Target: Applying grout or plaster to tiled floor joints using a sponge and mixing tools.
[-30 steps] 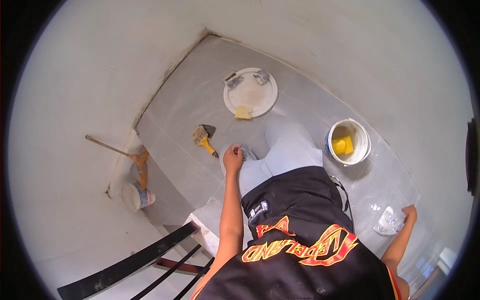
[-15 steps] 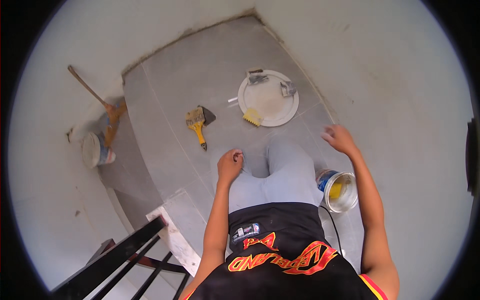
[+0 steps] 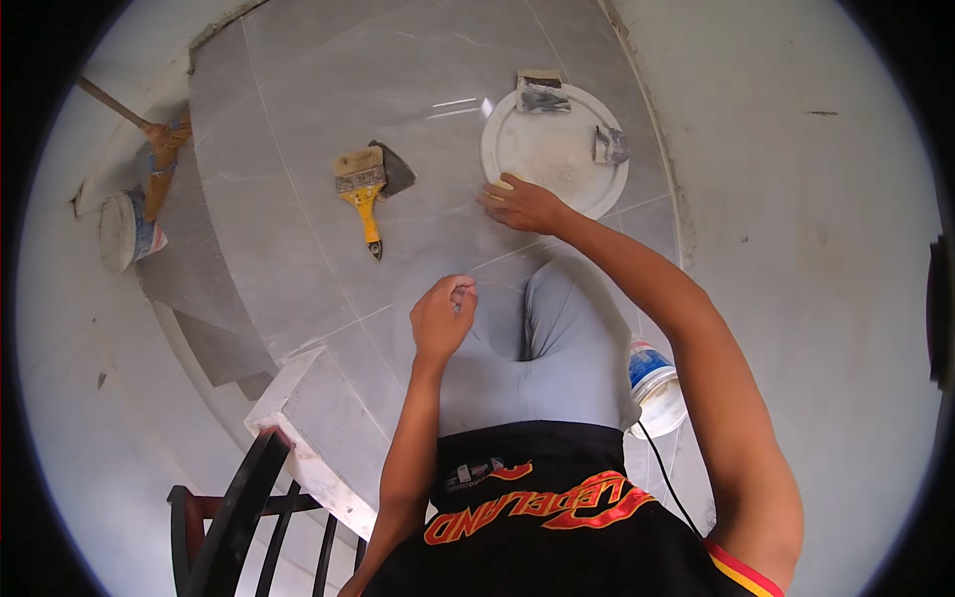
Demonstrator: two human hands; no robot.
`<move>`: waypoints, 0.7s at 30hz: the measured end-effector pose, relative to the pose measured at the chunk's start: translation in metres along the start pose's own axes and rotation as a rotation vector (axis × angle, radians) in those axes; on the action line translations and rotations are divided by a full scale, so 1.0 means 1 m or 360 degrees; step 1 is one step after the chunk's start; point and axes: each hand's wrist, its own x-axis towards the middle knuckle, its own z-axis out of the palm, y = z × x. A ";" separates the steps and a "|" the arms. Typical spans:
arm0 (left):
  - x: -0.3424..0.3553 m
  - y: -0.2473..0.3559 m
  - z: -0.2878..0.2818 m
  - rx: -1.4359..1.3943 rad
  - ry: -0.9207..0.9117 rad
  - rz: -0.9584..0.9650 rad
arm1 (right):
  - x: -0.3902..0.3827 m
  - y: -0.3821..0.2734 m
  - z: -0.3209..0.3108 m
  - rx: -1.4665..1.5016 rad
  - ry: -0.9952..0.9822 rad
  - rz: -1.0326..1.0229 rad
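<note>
My right hand [image 3: 524,206] reaches across to the near left edge of a round white lid [image 3: 591,207], its fingers closed over the yellow notched spreader, which they almost wholly hide. Two scrapers smeared with grey rest on the lid: one scraper [image 3: 543,94] at its far edge, the other scraper [image 3: 610,145] at its right. My left hand [image 3: 443,316] is curled above my left thigh, with nothing seen in it. Farther left on the floor lies a wide brush [image 3: 361,189] with a yellow handle, partly covering a dark grey blade [image 3: 397,170].
By my right hip stands a white and blue bucket [image 3: 657,383], with a black cable [image 3: 659,458] beside it. A broom [image 3: 162,164] and another bucket [image 3: 121,231] are at the far left. Black railing [image 3: 244,512] and a pale ledge [image 3: 313,438] border the lower left.
My right hand has moved forward and left from beside the wall to the yellow spreader on the lid. My left hand stays curled near my thigh. The view has shifted.
</note>
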 end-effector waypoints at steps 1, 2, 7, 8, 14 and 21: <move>0.000 -0.001 0.000 -0.0013 0.0025 0.0001 | 0.004 0.003 0.001 0.0006 -0.0010 -0.0007; 0.000 -0.002 0.000 -0.0028 0.0049 0.0005 | 0.005 0.008 0.002 0.0018 -0.0023 -0.0097; 0.001 0.002 0.000 -0.0125 0.0071 -0.0056 | 0.014 0.026 -0.015 -0.0058 0.0064 -0.0299; 0.001 0.002 0.000 -0.0110 0.0074 -0.0067 | 0.013 0.027 -0.022 -0.0062 -0.0082 -0.0251; 0.001 0.000 -0.002 -0.0153 0.0082 -0.0031 | -0.010 0.022 -0.070 0.0088 -0.0307 0.0224; -0.002 -0.009 -0.007 -0.0089 0.0100 -0.0058 | -0.078 0.025 -0.061 0.1149 0.0475 0.2086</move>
